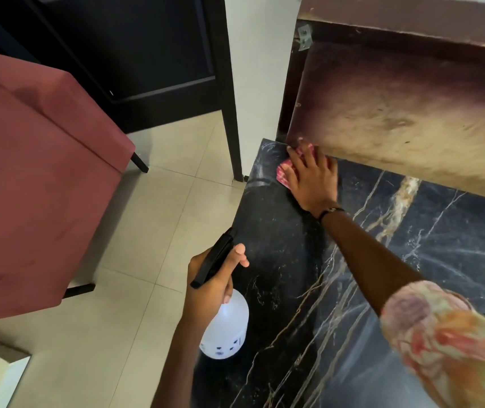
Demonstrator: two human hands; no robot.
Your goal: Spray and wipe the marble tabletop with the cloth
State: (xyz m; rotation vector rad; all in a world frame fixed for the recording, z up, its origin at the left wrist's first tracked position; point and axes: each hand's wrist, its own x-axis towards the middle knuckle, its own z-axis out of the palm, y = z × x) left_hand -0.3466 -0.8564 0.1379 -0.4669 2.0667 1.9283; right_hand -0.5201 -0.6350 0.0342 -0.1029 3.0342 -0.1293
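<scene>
The black marble tabletop [279, 237] with pale veins fills the lower right. My right hand [312, 178] lies flat on a pink cloth [283, 172], pressing it onto the far left corner of the marble, close to the wooden panel behind. Most of the cloth is hidden under the palm. My left hand [214, 278] grips a white spray bottle [226, 328] with a black trigger head by its neck, held over the table's left edge, nozzle pointing up and away.
A brown wooden panel [397, 113] rises along the back of the tabletop. A pink upholstered chair [35, 178] stands on the tiled floor [158, 231] to the left. A black door frame [229, 113] and a white wall lie beyond.
</scene>
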